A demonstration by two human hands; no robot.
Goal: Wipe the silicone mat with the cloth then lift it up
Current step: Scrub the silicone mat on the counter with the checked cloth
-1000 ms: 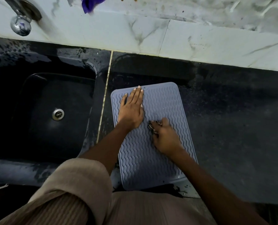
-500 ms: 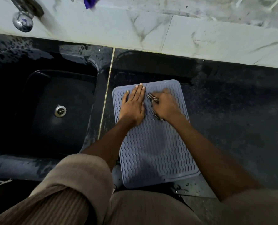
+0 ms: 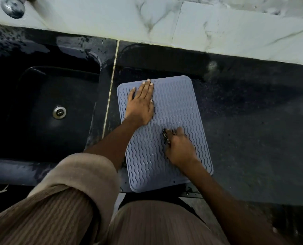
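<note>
A grey-blue silicone mat (image 3: 180,106) with wavy ridges lies flat on the black counter, its near edge hanging slightly over the counter's front. My left hand (image 3: 141,103) rests flat on the mat's far left part, fingers straight and together, pressing it down. My right hand (image 3: 180,147) is on the mat's middle right, fingers closed around a small dark cloth (image 3: 166,136). Only a crumpled bit of the cloth shows beyond the fingers.
A black sink (image 3: 46,110) with a metal drain (image 3: 59,112) lies left of the mat, beyond a pale seam. A chrome tap (image 3: 12,6) sits at the top left. A white marble ledge (image 3: 182,22) runs along the back. Wet black counter (image 3: 253,121) extends right.
My right hand with the cloth went from mid-mat up to the far end beside the left hand, then slid back toward me to the middle. The left hand stayed pressed in place.
</note>
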